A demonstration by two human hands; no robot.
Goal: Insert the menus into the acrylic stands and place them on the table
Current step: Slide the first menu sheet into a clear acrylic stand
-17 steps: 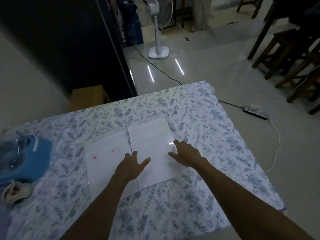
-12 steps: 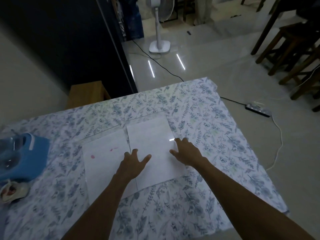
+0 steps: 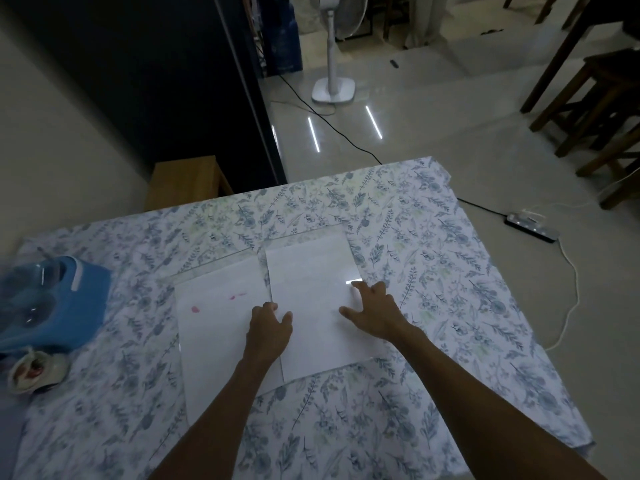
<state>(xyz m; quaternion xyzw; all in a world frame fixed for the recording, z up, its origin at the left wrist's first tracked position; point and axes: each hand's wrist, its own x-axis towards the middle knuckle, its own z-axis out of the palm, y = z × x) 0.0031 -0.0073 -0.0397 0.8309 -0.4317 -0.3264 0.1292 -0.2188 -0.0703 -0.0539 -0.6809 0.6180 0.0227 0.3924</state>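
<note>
Two clear acrylic stands lie flat side by side on the table (image 3: 433, 258), which has a floral cloth; each has a white menu sheet in or under it. The left stand (image 3: 214, 323) shows small pink marks. The right stand (image 3: 311, 278) overlaps the left one's edge and glints at its right side. My left hand (image 3: 268, 329) rests on the seam between the two, fingers curled at the right stand's left edge. My right hand (image 3: 375, 311) lies spread on that stand's right edge, fingers apart. Whether either hand grips the edge is unclear.
A blue cloth bundle with clear items (image 3: 52, 303) and a small round dish (image 3: 34, 370) sit at the table's left. Beyond the far edge are a wooden stool (image 3: 187, 181), a standing fan (image 3: 332, 88), floor cables, a power strip (image 3: 531, 226) and wooden chairs (image 3: 595, 98).
The left hand's fingers have curled in from spread to bent at the right stand's left edge. The right hand stays on the right edge. The view has tilted slightly upward.
</note>
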